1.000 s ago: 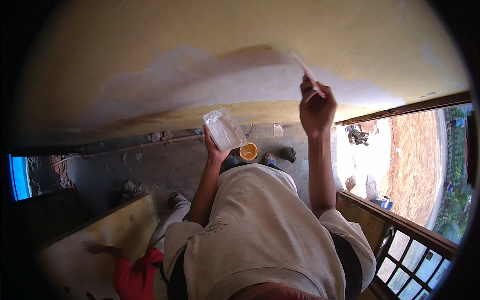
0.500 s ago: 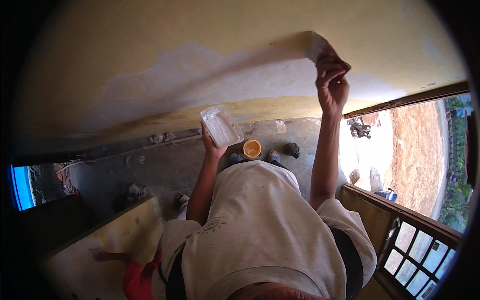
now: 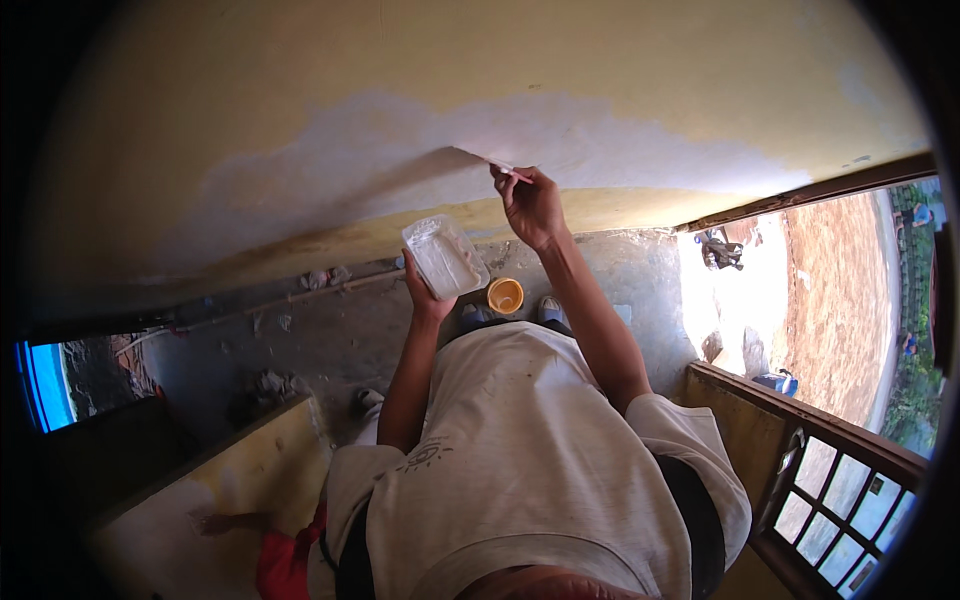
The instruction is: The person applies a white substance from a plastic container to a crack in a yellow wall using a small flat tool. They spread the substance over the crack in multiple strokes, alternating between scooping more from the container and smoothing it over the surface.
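A clear plastic tub [image 3: 443, 258] with white paste inside rests in my left hand [image 3: 424, 293], tilted a little, its fingers closed round the near side. Up at the yellow wall [image 3: 560, 50], my right hand [image 3: 532, 208] pinches a thin flat scraper [image 3: 505, 168]. The scraper is seen nearly edge-on, its far edge at or very near a broad whitish patch [image 3: 370, 130] on the wall. A long shadow falls left from it. Below, beside my shoes, stands a small orange-yellow bucket [image 3: 505, 295].
At the lower left, a person in a red sleeve [image 3: 285, 560] reaches toward another patched wall section [image 3: 230, 470]. On the right are a doorway onto bright ground [image 3: 830, 300] and a paned window frame [image 3: 840, 510]. A long pole [image 3: 300, 297] lies along the wall's foot.
My right hand has swept left and down across the wall with the scraper, from the patch's upper right to its middle. My left hand and the tub have hardly moved.
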